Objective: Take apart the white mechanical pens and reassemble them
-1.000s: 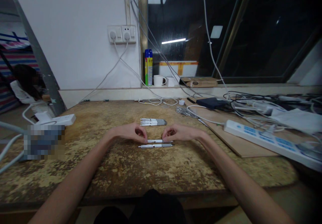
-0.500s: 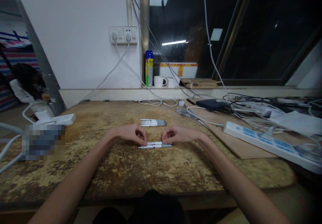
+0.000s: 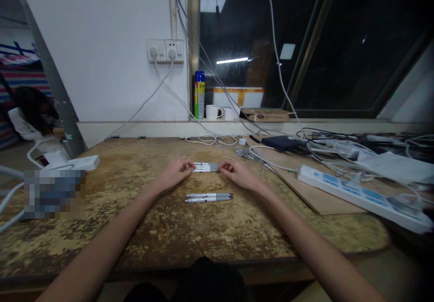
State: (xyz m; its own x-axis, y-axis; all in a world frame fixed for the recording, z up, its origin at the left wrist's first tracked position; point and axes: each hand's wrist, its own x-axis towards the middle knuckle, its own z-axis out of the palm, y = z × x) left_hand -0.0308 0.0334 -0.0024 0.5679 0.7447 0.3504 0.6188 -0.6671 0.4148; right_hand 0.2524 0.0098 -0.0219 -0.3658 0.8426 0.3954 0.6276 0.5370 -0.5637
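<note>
Several white and grey pens point(image 3: 205, 167) lie side by side on the worn wooden table, pointing left to right. My left hand point(image 3: 179, 168) has its fingers and thumb closed at their left ends. Over the right, grey ends, my right hand point(image 3: 232, 170) is closed in a pinch. How many of the pens each hand grips is hidden by the fingers. Closer to me, apart from both hands, two more pens of the same kind point(image 3: 208, 198) rest parallel and close together.
A white power strip point(image 3: 359, 198) and tangled cables lie on the right, beside a brown board point(image 3: 305, 198). Another power strip point(image 3: 84, 162) stands at the left edge. A spray can point(image 3: 200, 95) and a white mug point(image 3: 213, 111) stand on the windowsill.
Both hands have moved away from the near pair of pens to the ends of the farther group. The two near pens now lie uncovered.
</note>
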